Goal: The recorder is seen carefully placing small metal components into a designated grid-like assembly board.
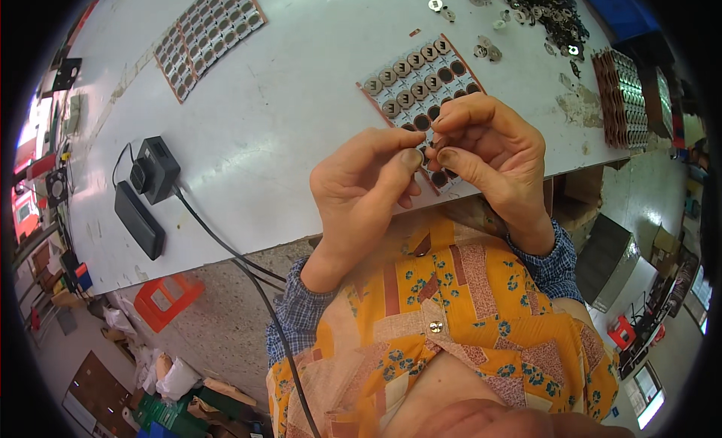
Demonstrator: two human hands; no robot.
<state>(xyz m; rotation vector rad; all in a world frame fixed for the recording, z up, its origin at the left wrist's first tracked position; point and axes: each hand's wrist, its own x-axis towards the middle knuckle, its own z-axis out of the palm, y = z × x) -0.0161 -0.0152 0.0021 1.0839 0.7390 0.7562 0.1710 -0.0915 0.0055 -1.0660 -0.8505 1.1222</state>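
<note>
Over the near part of a circuit board panel, my two hands meet fingertip to fingertip. My left hand is closed in a pinch of thumb and forefinger. My right hand pinches in the same way, just beside it. Whatever sits between the fingertips is small and mostly hidden. The panel is white with a copper-brown edge and rows of dark round spots. Silvery metal discs cover the far row and part of the second one; my hands hide the panel's near right part.
Loose metal clips lie heaped at the far right, a few scattered nearer. A stack of panels stands at the right edge. Another panel lies far left. A black boxy device, a black slab and a cable occupy the left.
</note>
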